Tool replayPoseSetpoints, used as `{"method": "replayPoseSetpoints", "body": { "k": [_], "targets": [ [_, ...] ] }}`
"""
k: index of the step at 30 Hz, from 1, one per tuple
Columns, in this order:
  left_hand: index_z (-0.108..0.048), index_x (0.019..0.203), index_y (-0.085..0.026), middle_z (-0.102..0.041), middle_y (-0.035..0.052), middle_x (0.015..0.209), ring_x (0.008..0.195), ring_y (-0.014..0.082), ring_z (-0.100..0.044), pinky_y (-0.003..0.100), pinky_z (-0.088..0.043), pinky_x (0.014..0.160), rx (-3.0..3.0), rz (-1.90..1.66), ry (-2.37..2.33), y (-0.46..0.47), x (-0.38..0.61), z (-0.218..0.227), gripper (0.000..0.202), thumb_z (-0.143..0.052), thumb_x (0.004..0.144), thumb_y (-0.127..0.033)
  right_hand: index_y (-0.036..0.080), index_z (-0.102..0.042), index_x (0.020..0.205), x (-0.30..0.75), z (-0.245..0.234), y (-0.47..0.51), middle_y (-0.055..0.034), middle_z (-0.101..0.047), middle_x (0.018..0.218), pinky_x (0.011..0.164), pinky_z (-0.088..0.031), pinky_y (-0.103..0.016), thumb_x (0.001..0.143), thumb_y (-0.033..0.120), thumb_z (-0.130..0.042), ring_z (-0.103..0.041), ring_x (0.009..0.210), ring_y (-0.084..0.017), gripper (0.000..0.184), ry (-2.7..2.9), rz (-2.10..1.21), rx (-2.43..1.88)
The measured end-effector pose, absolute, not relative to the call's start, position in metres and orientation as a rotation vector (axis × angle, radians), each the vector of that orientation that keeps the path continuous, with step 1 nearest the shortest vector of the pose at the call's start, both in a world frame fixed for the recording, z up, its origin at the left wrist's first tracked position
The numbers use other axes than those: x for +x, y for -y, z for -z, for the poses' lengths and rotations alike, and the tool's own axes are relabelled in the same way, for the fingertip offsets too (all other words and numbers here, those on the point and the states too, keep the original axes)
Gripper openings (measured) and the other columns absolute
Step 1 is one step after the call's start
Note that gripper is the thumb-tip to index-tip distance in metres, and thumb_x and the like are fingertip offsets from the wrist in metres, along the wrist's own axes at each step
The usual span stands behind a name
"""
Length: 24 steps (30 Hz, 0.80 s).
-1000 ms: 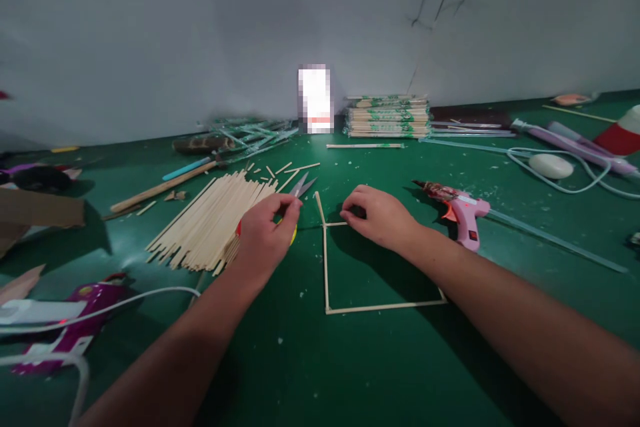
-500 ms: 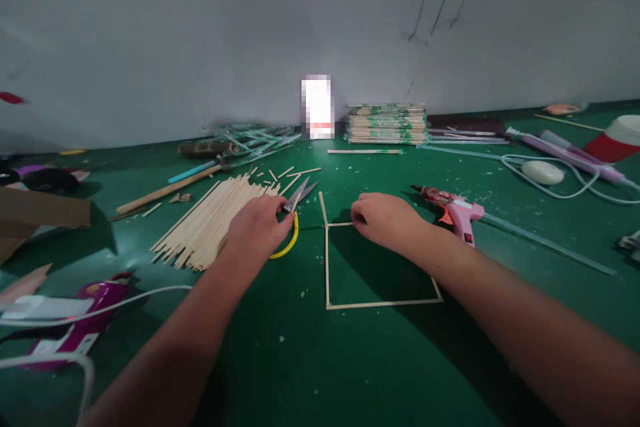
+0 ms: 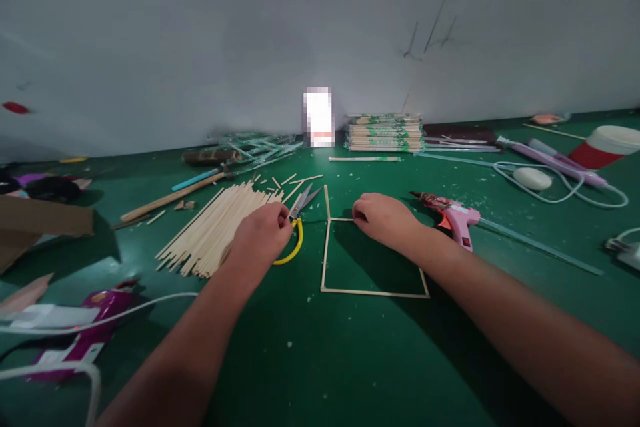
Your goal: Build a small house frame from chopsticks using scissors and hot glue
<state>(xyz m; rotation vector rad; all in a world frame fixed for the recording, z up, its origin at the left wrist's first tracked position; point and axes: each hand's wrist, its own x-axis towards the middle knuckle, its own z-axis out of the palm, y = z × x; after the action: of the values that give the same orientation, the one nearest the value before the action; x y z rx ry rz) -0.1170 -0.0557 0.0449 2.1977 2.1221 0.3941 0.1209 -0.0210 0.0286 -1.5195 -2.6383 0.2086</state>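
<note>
Pinching the far side of the square stick frame [image 3: 375, 293], which lies on the green table [image 3: 350, 360], the right hand [image 3: 383, 215] could twist that thin stick and crack a corner joint by pressing unevenly. The short stick [image 3: 327, 201] at the far left corner looks easiest to knock askew, should either hand swing into it. The left hand [image 3: 265, 230] curls its fingers just beside the scissors [image 3: 300, 223]; I cannot tell whether they grip anything. The scissors' blades are parted, so a careless reach could nick a finger. On the right, the glue gun [image 3: 457, 217] points its tip towards the right hand; if hot, it could burn. Dragging the left wrist could scatter the loose sticks [image 3: 207, 233].
</note>
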Motion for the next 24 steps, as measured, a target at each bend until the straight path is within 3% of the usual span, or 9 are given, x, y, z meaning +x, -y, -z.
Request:
{"method": "replayPoseSetpoints", "body": {
  "k": [7, 12, 17, 20, 22, 24],
  "targets": [
    [-0.060, 0.085, -0.017, -0.063, 0.0007, 0.074, 0.065, 0.0132, -0.060, 0.025, -0.049, 0.065, 1.716, -1.264, -1.736, 0.063, -0.107, -0.047, 0.015, -0.062, 0.073, -0.026, 0.023, -0.068, 0.082, 0.114, -0.032, 0.003, -0.0032, -0.066, 0.089, 0.056, -0.036, -0.026, 0.081, 0.023, -0.053, -0.059, 0.075, -0.016, 0.015, 2.699, -0.207, -1.475],
    [-0.057, 0.082, -0.016, -0.063, 0.0007, 0.071, 0.064, 0.0129, -0.062, 0.024, -0.050, 0.063, 1.413, -1.368, -1.425, 0.065, -0.098, -0.040, 0.017, -0.065, 0.073, -0.027, 0.022, -0.069, 0.088, 0.103, -0.032, -0.009, -0.0055, -0.066, 0.093, 0.061, -0.038, -0.027, 0.084, 0.026, -0.049, -0.059, 0.086, -0.019, 0.020, 2.664, -0.146, -1.476],
    [-0.059, 0.081, -0.015, -0.064, 0.0018, 0.074, 0.067, 0.0119, -0.062, 0.023, -0.049, 0.065, 1.422, -1.311, -1.440, 0.068, -0.093, -0.038, 0.015, -0.066, 0.073, -0.025, 0.023, -0.065, 0.101, 0.114, -0.042, -0.001, -0.0055, -0.064, 0.104, 0.067, -0.041, -0.027, 0.088, 0.031, -0.044, -0.059, 0.094, -0.020, 0.026, 2.533, -0.068, -1.593],
    [-0.060, 0.080, -0.015, -0.064, 0.0018, 0.073, 0.066, 0.0117, -0.061, 0.023, -0.049, 0.064, 1.448, -1.308, -1.464, 0.069, -0.091, -0.039, 0.015, -0.067, 0.072, -0.025, 0.020, -0.065, 0.093, 0.143, -0.054, 0.016, -0.0091, -0.065, 0.095, 0.059, -0.040, -0.030, 0.089, 0.036, -0.039, -0.062, 0.078, -0.022, 0.030, 2.413, -0.031, -1.800],
    [-0.060, 0.080, -0.015, -0.064, 0.0018, 0.072, 0.065, 0.0118, -0.061, 0.024, -0.049, 0.064, 1.439, -1.325, -1.453, 0.071, -0.087, -0.040, 0.015, -0.067, 0.072, -0.024, 0.019, -0.065, 0.080, 0.167, -0.063, 0.030, -0.0089, -0.065, 0.075, 0.051, -0.037, -0.030, 0.086, 0.042, -0.044, -0.061, 0.063, -0.022, 0.032, 2.356, -0.071, -1.956],
    [-0.060, 0.081, -0.015, -0.064, 0.0018, 0.074, 0.067, 0.0120, -0.062, 0.024, -0.050, 0.066, 1.407, -1.360, -1.387, 0.074, -0.079, -0.041, 0.014, -0.067, 0.072, -0.023, 0.021, -0.065, 0.079, 0.189, -0.069, 0.044, -0.0058, -0.063, 0.062, 0.047, -0.036, -0.030, 0.084, 0.051, -0.044, -0.057, 0.050, -0.020, 0.037, 2.233, -0.310, -2.224]
  ]
}}
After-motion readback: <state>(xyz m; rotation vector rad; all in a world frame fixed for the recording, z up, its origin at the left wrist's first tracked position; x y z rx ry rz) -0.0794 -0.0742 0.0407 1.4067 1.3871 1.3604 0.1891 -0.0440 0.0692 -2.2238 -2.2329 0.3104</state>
